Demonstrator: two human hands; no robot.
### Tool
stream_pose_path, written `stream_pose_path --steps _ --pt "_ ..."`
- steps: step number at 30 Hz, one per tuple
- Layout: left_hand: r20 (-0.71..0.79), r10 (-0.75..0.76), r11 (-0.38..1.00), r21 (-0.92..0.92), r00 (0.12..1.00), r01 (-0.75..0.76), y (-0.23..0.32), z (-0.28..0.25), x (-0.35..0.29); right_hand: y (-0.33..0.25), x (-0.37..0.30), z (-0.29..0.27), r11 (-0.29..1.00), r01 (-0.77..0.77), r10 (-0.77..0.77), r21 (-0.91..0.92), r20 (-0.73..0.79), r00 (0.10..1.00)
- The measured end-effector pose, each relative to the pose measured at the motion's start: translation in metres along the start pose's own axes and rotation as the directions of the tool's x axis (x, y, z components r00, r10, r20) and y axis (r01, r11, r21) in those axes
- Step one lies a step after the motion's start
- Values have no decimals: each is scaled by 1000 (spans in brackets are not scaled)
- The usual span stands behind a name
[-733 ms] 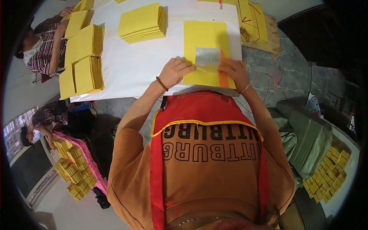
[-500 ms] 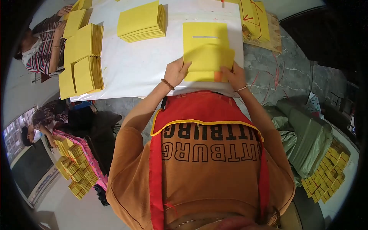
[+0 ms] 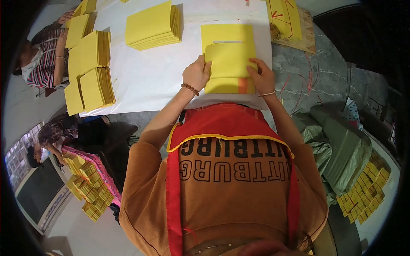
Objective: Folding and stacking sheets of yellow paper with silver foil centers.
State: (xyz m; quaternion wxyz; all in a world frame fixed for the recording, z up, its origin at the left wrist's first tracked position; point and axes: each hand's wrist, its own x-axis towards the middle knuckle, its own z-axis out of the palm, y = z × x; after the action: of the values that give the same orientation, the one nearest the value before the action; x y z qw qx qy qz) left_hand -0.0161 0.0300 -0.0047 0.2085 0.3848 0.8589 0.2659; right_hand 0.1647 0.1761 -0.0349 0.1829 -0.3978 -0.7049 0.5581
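A bundle of yellow paper [image 3: 230,62] lies in front of me near the table's near edge, on top of a larger yellow sheet [image 3: 226,32] that shows above and below it. A grey-white strip and an orange patch show on the lower sheet. My left hand [image 3: 197,73] is closed at the bundle's left edge, thumb along its side. Across from it, my right hand [image 3: 262,77] pinches the right edge between thumb and curled forefinger. Some fingertips are hidden by the paper.
On the white-covered table [image 3: 149,77], a fanned stack of yellow paper [image 3: 151,25] lies farther off. More yellow stacks [image 3: 92,66] line the left side, where a person in a striped sleeve [image 3: 47,64] works. Tied yellow bundles [image 3: 286,19] sit at the far right on a board.
The upper yellow paper has come down flatter and lines up more closely with the sheet beneath. My right hand has shifted its fingers higher along the right edge.
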Motion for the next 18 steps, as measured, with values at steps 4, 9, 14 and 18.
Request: stream_pose_path --steps 4,9,14,18 --pt "-30 16 999 52 999 -14 2 -2 4 7 3 4 995 6 -10 -98 -46 999" --pt "-135 46 995 96 990 -33 11 -9 2 -11 -3 4 958 -15 -2 -285 -60 998" --pt "-145 521 825 339 841 -452 40 -1 6 -12 -8 9 948 61 -101 -311 -116 988" --pt "0 579 754 382 815 -535 36 31 11 -23 -10 10 953 15 -54 -302 -121 991"
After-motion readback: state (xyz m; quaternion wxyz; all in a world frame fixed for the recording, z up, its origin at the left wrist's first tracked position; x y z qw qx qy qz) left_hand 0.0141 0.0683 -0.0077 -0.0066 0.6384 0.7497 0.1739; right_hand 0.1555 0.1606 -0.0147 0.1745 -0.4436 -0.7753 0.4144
